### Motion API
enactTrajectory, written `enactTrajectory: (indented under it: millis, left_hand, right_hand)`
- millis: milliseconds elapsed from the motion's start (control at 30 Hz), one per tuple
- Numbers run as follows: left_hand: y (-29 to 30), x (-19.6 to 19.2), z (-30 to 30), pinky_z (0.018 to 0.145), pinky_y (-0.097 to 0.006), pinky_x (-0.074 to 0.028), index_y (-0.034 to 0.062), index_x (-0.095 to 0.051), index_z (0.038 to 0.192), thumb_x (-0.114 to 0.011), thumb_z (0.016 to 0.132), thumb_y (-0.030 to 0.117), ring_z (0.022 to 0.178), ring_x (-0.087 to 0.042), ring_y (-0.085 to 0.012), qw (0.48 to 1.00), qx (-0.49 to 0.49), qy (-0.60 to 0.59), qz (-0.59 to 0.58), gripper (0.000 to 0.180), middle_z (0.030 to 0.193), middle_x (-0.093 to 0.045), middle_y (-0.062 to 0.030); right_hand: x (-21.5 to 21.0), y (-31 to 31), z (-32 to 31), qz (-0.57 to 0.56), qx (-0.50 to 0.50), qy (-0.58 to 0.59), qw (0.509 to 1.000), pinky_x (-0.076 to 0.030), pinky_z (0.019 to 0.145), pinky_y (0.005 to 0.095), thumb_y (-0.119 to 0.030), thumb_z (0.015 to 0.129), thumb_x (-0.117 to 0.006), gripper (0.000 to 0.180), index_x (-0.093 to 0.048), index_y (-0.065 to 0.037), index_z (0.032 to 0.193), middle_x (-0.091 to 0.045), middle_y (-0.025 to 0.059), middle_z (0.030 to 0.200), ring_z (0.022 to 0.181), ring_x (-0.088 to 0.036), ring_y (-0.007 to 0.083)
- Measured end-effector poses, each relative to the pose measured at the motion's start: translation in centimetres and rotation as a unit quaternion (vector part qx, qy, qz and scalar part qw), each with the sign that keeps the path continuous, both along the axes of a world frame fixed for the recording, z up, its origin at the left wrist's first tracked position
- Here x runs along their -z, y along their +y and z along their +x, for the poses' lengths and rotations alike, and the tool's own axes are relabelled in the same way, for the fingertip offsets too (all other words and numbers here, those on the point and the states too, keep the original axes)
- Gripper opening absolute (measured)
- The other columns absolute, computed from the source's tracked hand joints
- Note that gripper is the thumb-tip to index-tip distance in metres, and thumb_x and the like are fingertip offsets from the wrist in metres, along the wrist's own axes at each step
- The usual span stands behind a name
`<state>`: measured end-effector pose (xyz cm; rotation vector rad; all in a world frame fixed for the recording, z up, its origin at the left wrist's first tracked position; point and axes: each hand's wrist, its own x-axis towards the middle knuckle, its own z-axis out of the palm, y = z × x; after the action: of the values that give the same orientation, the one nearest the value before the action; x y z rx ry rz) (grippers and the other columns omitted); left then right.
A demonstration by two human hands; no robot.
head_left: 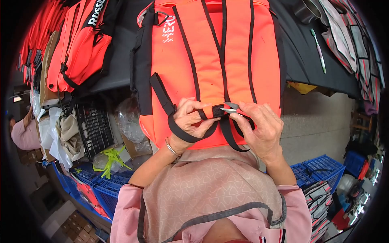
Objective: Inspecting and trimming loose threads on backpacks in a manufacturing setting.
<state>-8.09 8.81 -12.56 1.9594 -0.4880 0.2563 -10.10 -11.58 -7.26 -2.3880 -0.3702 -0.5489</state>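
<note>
A bright orange-red backpack [166, 73] with black trim lies in front of me, its two shoulder straps [210, 77] running down toward me. My left hand [188, 121] is closed on the lower end of one shoulder strap, at a black patch [217, 111], with black webbing [178, 130] looped round the fingers. Small metal thread snips [229, 107] are gripped in my right hand [261, 127], their blades apart and pointing left at that patch. Whether the blades touch it, I cannot tell. Another black webbing loop [233, 139] hangs below the hands.
The backpack rests on a black-covered table [302, 44]. A second orange-red bag [81, 52] lies left. At right are a toothbrush [319, 50], a metal cup [306, 11] and grey fabric pieces [340, 36]. Blue crates [320, 170] stand low on both sides, beside a black crate [94, 129].
</note>
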Motion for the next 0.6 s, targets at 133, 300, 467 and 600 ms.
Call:
enactTrajectory:
  millis: [133,300,467,600]
  left_hand:
    - [0.01,-0.01,-0.03,0.07,-0.03,-0.046,0.0157,-0.079,0.098,-0.087,0.066,0.008,0.079,-0.055,-0.0172,1.0,0.001,0.004,0.006,0.034,0.089,-0.068,0.0007]
    - [0.02,0.07,-0.01,0.07,-0.03,-0.045,0.0159,-0.078,0.098,-0.087,0.065,0.008,0.077,-0.054,-0.017,1.0,-0.002,0.002,0.003,0.035,0.088,-0.068,0.0007]
    - [0.0,0.1,0.03,0.069,-0.03,-0.045,0.0154,-0.078,0.099,-0.087,0.065,0.008,0.077,-0.054,-0.0168,1.0,0.0,-0.003,0.002,0.036,0.086,-0.067,0.0008]
    - [0.08,0.14,-0.09,0.069,-0.03,-0.044,0.0145,-0.079,0.097,-0.087,0.065,0.009,0.077,-0.054,-0.0169,1.0,0.009,0.024,0.003,0.033,0.084,-0.066,0.0003]
  right_hand:
    - [0.09,0.13,0.02,-0.003,0.001,0.012,1.0,-0.048,0.058,0.0321,-0.014,0.072,-0.083,0.027,-0.071,-0.003,0.093,-0.069,0.0071,0.081,0.064,-0.061,0.0222]
    - [0.22,0.15,0.09,-0.01,-0.001,0.001,1.0,-0.048,0.057,0.0324,-0.015,0.072,-0.083,0.028,-0.071,-0.003,0.094,-0.069,0.007,0.081,0.064,-0.061,0.0225]
    - [0.22,0.23,0.07,-0.031,0.003,-0.005,1.0,-0.048,0.057,0.0331,-0.015,0.072,-0.083,0.027,-0.071,-0.003,0.094,-0.069,0.0072,0.08,0.064,-0.061,0.0231]
    - [0.86,0.38,0.23,0.038,0.0,0.046,0.998,-0.05,0.059,0.0332,-0.012,0.074,-0.082,0.025,-0.07,-0.002,0.094,-0.068,0.0089,0.08,0.065,-0.062,0.0242]
